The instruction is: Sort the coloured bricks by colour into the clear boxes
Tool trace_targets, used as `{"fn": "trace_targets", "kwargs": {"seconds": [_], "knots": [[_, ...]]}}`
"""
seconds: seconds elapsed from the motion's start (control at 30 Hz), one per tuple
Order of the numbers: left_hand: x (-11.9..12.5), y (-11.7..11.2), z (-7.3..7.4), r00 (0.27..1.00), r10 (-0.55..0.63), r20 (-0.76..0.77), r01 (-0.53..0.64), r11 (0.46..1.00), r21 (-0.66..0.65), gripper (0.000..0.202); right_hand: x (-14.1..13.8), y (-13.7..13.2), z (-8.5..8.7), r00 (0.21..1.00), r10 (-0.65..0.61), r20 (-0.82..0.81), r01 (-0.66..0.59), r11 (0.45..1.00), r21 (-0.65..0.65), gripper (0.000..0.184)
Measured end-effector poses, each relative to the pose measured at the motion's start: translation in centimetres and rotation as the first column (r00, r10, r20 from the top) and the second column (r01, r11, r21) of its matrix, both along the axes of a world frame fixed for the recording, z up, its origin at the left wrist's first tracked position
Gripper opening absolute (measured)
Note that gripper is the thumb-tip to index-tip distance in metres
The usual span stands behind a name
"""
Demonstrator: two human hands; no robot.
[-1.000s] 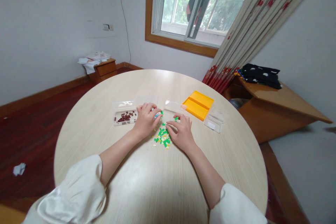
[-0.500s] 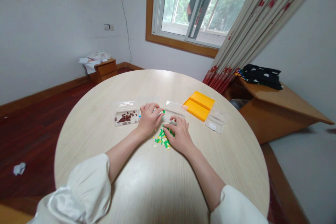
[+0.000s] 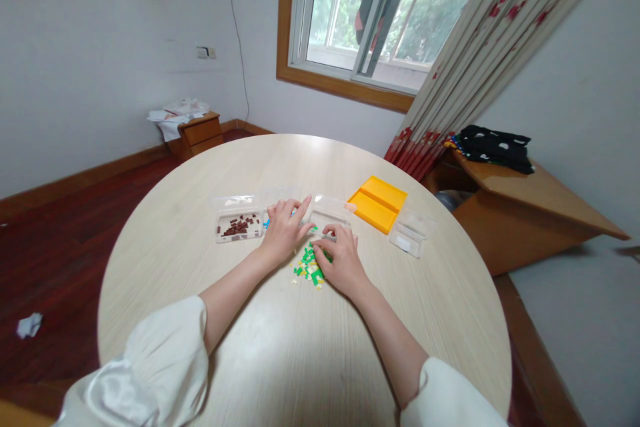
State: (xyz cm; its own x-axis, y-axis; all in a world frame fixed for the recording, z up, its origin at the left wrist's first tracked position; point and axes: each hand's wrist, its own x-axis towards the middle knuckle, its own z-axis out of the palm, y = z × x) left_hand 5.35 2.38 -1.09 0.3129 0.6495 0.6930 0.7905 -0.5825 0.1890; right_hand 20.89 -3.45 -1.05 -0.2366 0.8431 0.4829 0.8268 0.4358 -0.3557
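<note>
Centrally on the round table (image 3: 300, 360) lies a loose pile of green, yellow and cream toy bricks (image 3: 311, 268). At about half past ten from it, the left hand (image 3: 286, 230) has its forefinger stretched out; a green brick (image 3: 314, 229) shows by the thumb tip, though whether it is held I cannot tell. Between two and three o'clock, the right hand (image 3: 343, 257) is curled, thumb and fingers parted, gripping nothing that shows. A clear box of brown bricks (image 3: 218, 238) sits at ten, a yellow case (image 3: 379, 205) at two.
</note>
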Motion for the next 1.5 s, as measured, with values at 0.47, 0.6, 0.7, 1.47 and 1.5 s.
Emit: {"fn": "trace_targets", "kwargs": {"seconds": [0.47, 0.6, 0.7, 1.47, 1.5], "knots": [[-0.9, -1.8, 0.3, 0.979, -0.186, -0.086, 0.168, 0.969, -0.180, 0.018, 0.4, 0.2, -0.2, 0.997, -0.073, -0.036, 0.072, 0.997, -0.029, 0.012], [-0.8, -1.8, 0.3, 0.951, -0.275, -0.143, 0.228, 0.934, -0.276, 0.017, 0.8, 0.3, -0.2, 0.994, -0.101, -0.046, 0.098, 0.992, -0.074, 0.013], [-0.7, -1.9, 0.5, 0.930, -0.330, -0.164, 0.265, 0.907, -0.327, 0.017, 1.0, 0.2, -0.3, 0.995, -0.094, -0.046, 0.089, 0.990, -0.107, 0.019], [-0.7, -1.9, 0.9, 0.978, -0.183, 0.100, 0.193, 0.976, -0.103, 0.009, 0.7, 0.2, -0.4, 0.996, -0.093, -0.016, 0.091, 0.991, -0.100, 0.012], [-0.8, -2.0, 0.9, 0.978, -0.183, 0.099, 0.193, 0.976, -0.104, 0.008, 0.7, 0.2, -0.4, 0.996, -0.088, -0.016, 0.086, 0.991, -0.100, 0.012]]}}
